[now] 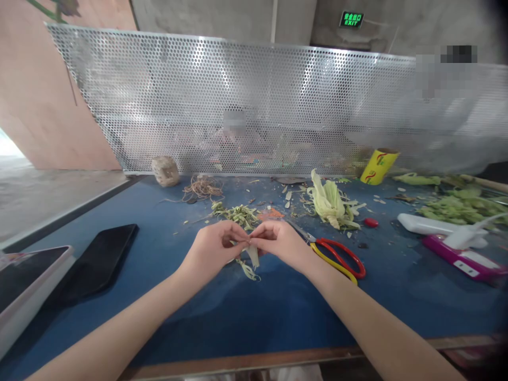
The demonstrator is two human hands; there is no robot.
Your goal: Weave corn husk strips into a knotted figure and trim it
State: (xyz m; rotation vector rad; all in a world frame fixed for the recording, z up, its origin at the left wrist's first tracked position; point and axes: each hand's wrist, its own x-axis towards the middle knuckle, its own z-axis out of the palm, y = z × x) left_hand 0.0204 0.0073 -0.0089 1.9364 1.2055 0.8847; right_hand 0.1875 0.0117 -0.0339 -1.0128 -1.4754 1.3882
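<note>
My left hand [216, 244] and my right hand [280, 243] meet above the middle of the table, thumbs and fingertips pinched together. Between them is a pale strip of husk [253, 256] that hangs below the fingertips. A curled greenish shred [248, 271] lies just under it. Behind the hands is a small heap of pale green husk pieces [242, 214], with an orange patch [270, 214] beside it. Scissors [337, 258] with red and yellow handles lie by my right wrist, blades partly hidden. Farther right sits a bunch of pale corn husk [327, 201].
A black phone [97, 264] and a white-edged device [35, 280] lie left. Toward the back are a beige lump [165, 171], tangled brown string [202, 188] and a yellow roll [379, 166]. At right are a purple-white power strip [464, 262] and green leaves [460, 206]. Perforated metal panel [254, 90] behind.
</note>
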